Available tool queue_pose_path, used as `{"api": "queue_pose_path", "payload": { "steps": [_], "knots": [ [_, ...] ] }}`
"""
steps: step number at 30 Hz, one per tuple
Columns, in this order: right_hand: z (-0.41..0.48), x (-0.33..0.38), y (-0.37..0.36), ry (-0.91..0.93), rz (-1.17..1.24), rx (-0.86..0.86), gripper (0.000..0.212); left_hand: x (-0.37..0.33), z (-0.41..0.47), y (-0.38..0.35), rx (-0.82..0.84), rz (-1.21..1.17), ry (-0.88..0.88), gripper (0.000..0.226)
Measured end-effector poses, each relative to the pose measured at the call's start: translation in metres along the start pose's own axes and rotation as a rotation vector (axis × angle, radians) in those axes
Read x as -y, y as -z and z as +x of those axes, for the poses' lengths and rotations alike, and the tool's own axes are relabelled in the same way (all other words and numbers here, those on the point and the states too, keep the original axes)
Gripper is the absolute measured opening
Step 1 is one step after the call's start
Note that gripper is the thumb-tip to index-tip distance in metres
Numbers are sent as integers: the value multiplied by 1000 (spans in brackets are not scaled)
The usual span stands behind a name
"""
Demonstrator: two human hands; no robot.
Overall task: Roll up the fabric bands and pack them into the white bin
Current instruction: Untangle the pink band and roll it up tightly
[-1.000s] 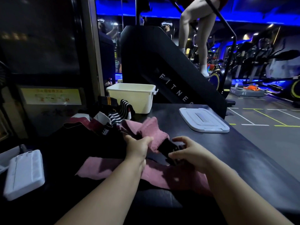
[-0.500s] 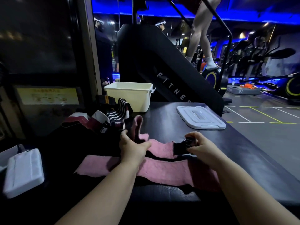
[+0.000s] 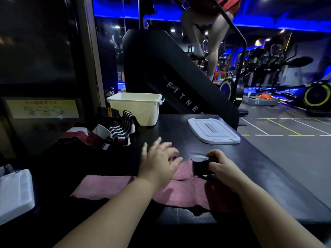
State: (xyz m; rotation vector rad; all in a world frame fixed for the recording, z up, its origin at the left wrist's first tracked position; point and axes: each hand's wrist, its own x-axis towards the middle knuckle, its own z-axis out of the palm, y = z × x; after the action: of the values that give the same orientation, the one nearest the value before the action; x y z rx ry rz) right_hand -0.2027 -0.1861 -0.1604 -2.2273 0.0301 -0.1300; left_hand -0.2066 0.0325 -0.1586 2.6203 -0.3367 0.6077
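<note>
Your left hand (image 3: 159,163) hovers, fingers spread loose; your right hand (image 3: 221,164) pinches the black band end (image 3: 199,168), fingers curled.

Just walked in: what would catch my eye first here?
A long pink fabric band lies flat on the dark table; the right hand pinches its black end, the left hand hovers open above it. Behind, a white bin stands open at the far edge, its lid lying to the right and striped bands heaped to its left.

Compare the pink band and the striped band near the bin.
The pink band lies spread flat, its black end pinched by the right hand. The striped band sits bunched beside the white bin, untouched. Neither is rolled.
</note>
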Motion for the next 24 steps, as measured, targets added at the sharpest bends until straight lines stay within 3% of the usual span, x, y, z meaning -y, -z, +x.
{"api": "queue_pose_path", "payload": {
  "steps": [3, 5, 8, 12, 17, 24],
  "knots": [
    [-4, 0, 2, -29, -52, -55, 17, -7, 1, -9, 231, 73, 17, 40],
    [-7, 1, 1, -35, -123, -67, 41, -9, 2, -15, 295, 152, 44, 40],
    [-9, -2, -1, -41, -151, -90, 55, -10, 0, -18, 270, 203, 54, 27],
    [-3, -7, 4, -67, -143, -152, 45, -8, -5, -17, 223, 271, 48, 24],
    [0, -11, 14, -63, -111, -212, 35, -3, -7, -13, 202, 352, 36, 46],
    [-2, -23, 33, -75, -186, -278, 29, 0, -11, -17, 175, 362, -19, 35]
  ]
}}
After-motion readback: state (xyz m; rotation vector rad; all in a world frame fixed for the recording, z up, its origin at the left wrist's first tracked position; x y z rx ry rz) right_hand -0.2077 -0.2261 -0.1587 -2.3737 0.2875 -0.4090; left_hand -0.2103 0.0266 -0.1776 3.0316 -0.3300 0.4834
